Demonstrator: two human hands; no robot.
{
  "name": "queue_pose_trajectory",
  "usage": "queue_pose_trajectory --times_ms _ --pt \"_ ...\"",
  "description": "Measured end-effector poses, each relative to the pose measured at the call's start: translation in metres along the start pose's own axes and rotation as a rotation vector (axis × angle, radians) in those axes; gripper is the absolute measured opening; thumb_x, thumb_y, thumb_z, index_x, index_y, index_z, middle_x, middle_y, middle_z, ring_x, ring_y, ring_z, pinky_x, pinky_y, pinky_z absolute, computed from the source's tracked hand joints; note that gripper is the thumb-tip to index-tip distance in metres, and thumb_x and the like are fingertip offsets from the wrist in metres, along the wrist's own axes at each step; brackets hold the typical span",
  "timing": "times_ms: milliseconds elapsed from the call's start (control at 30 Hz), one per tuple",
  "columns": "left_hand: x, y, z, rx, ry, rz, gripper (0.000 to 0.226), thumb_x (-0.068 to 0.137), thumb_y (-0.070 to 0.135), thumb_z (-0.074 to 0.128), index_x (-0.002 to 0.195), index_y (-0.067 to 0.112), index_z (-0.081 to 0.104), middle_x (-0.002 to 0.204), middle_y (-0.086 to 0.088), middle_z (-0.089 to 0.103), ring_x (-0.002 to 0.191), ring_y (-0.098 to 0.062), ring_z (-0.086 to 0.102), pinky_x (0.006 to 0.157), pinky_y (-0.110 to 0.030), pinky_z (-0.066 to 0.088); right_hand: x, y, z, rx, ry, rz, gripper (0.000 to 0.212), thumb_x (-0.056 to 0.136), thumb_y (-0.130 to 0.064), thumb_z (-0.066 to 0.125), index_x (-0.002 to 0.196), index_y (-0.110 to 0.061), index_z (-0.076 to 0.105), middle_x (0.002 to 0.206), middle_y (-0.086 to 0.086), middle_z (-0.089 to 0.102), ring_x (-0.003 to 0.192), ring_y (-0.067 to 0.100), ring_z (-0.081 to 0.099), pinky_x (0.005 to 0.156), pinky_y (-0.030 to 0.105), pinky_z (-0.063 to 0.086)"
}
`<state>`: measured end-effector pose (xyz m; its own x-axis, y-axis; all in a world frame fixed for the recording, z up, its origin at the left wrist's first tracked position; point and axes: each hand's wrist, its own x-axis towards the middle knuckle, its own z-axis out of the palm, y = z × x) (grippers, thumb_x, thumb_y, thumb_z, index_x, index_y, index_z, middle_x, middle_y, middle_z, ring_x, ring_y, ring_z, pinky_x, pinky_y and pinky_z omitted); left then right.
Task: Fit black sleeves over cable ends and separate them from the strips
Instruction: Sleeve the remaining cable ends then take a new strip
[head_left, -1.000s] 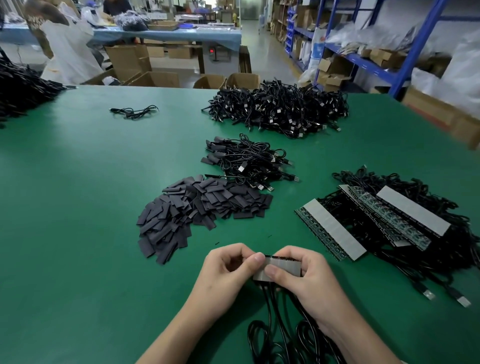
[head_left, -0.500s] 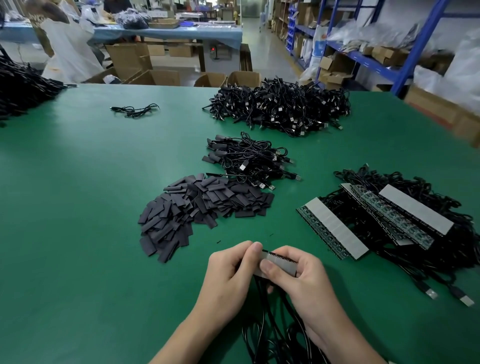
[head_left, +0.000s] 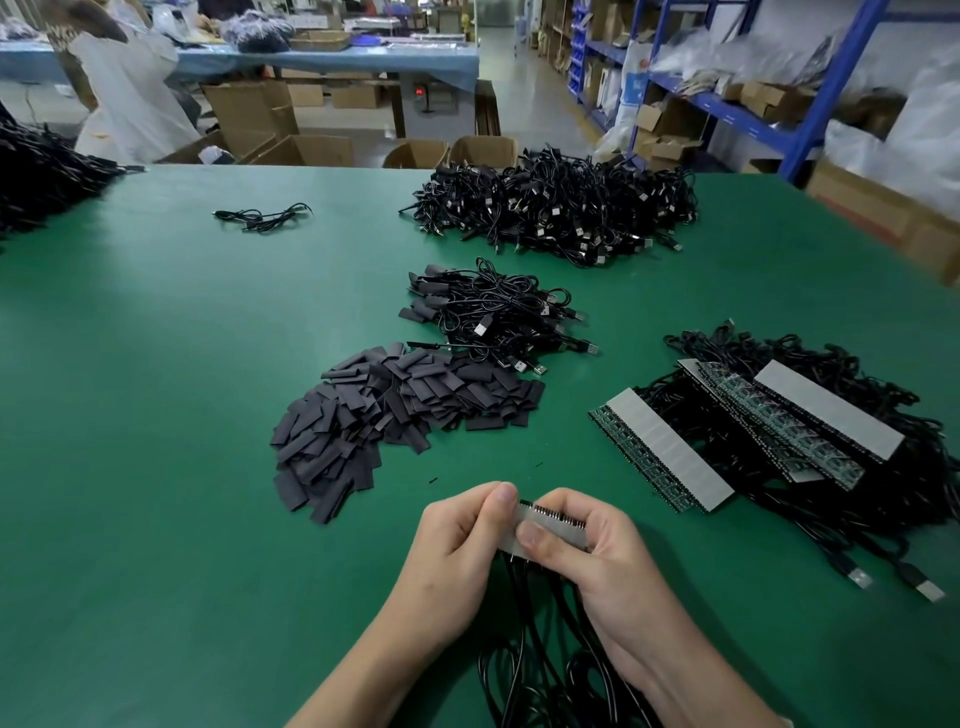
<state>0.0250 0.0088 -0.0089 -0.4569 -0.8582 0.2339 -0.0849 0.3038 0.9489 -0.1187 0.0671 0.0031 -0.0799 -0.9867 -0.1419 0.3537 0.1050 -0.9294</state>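
Our left hand (head_left: 457, 540) and right hand (head_left: 592, 556) both pinch 1 strip (head_left: 556, 522); we advise grips close together, bending gently.

No lettering, number or label in your view is clear enough to read.
The small dark unit (head_left: 418, 93) under the far table shows a red lit display, but it is too small for you to make out. The blue-and-white bag (head_left: 635, 85) beside the shelving carries print that is blurred past reading. The tiny green boards along the strips (head_left: 660, 457) on your table (head_left: 156, 415) bear marks too fine to tell. The strip (head_left: 556, 526) pinched between your left hand (head_left: 462, 540) and your right hand (head_left: 592, 566) turns only its plain grey backing towards you.
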Motion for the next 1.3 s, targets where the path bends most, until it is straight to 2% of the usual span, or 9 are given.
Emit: queue_pose_trajectory --times_ms 467,533,600,667,767,933,1100,1167,1300 --pt "0.003 0.004 0.003 -0.020 0.074 -0.027 0.050 0.102 0.049 0.044 0.066 0.016 0.035 0.063 0.008 0.032 0.060 -0.011 0.029 0.056 -0.028 0.027 0.003 -0.004 -0.005 -0.092 0.005 0.017 0.029 0.074 -0.038 0.085 0.086 -0.014 0.073 0.083 0.010 0.073 0.078 0.020 0.068 0.076 0.030 0.054" --pt "0.003 0.002 0.000 0.032 0.131 -0.011 0.048 0.102 0.049 0.043 0.065 0.021 0.038 0.061 0.009 0.034 0.059 -0.009 0.032 0.056 -0.026 0.028 0.002 -0.007 -0.013 -0.270 0.063 0.003 0.027 0.076 -0.041 0.082 0.086 -0.018 0.072 0.078 0.005 0.072 0.073 0.019 0.066 0.071 0.035 0.054" --pt "0.004 0.001 -0.003 0.081 0.187 0.025 0.045 0.104 0.047 0.043 0.064 0.025 0.042 0.061 0.008 0.038 0.060 -0.006 0.036 0.058 -0.024 0.030 0.003 -0.008 -0.023 -0.632 0.216 -0.084 0.018 0.081 -0.043 0.080 0.090 -0.030 0.071 0.083 -0.009 0.072 0.076 0.005 0.065 0.072 0.025 0.052" --pt "0.004 -0.001 -0.004 0.126 0.221 0.068 0.044 0.104 0.044 0.044 0.067 0.024 0.054 0.065 0.010 0.047 0.063 -0.006 0.047 0.062 -0.021 0.035 0.003 -0.009 -0.026 -0.982 0.345 -0.217 0.021 0.084 -0.044 0.077 0.102 -0.041 0.067 0.100 -0.025 0.065 0.097 -0.006 0.060 0.084 0.017 0.047" --pt "0.004 -0.001 -0.003 0.141 0.232 0.118 0.035 0.103 0.040 0.048 0.084 0.031 0.076 0.079 0.010 0.056 0.080 -0.015 0.060 0.072 -0.018 0.042 0.003 -0.007 -0.018 -1.168 0.266 -0.396 0.033 0.089 -0.055 0.061 0.116 -0.038 0.067 0.112 -0.031 0.054 0.116 -0.003 0.050 0.099 0.027 0.043" --pt "0.003 0.000 -0.003 0.079 0.137 0.120 0.030 0.102 0.040 0.050 0.104 0.039 0.080 0.107 0.009 0.064 0.114 -0.025 0.060 0.094 -0.038 0.050 -0.001 0.002 -0.002 -0.808 -0.014 -0.324 0.028 0.093 -0.048 0.057 0.114 -0.039 0.073 0.105 -0.024 0.067 0.104 0.006 0.065 0.089 0.025 0.051" --pt "0.004 0.001 -0.005 0.105 0.080 0.100 0.036 0.103 0.047 0.044 0.113 0.039 0.077 0.120 0.012 0.065 0.125 -0.021 0.056 0.101 -0.034 0.046 -0.002 -0.004 0.000 -0.581 -0.075 -0.278 0.017 0.096 -0.037 0.059 0.095 -0.028 0.074 0.094 -0.002 0.077 0.095 0.014 0.073 0.088 0.026 0.054" --pt "0.007 0.001 -0.009 0.110 0.113 0.093 0.036 0.105 0.043 0.043 0.118 0.034 0.076 0.118 0.012 0.065 0.123 -0.019 0.058 0.100 -0.030 0.046 -0.003 -0.008 -0.002 -0.479 -0.053 -0.279 0.017 0.097 -0.030 0.059 0.091 -0.023 0.073 0.080 0.006 0.075 0.080 0.018 0.072 0.081 0.027 0.054" --pt "0.015 0.001 -0.031 0.288 0.279 0.036 0.020 0.102 0.023 0.061 0.113 0.035 0.073 0.107 0.016 0.067 0.106 -0.011 0.062 0.079 -0.020 0.048 -0.007 -0.027 -0.013 0.110 -0.014 -0.116 0.019 0.095 -0.028 0.066 0.086 -0.012 0.069 0.061 0.005 0.048 0.044 0.015 0.045 0.046 0.024 0.046"
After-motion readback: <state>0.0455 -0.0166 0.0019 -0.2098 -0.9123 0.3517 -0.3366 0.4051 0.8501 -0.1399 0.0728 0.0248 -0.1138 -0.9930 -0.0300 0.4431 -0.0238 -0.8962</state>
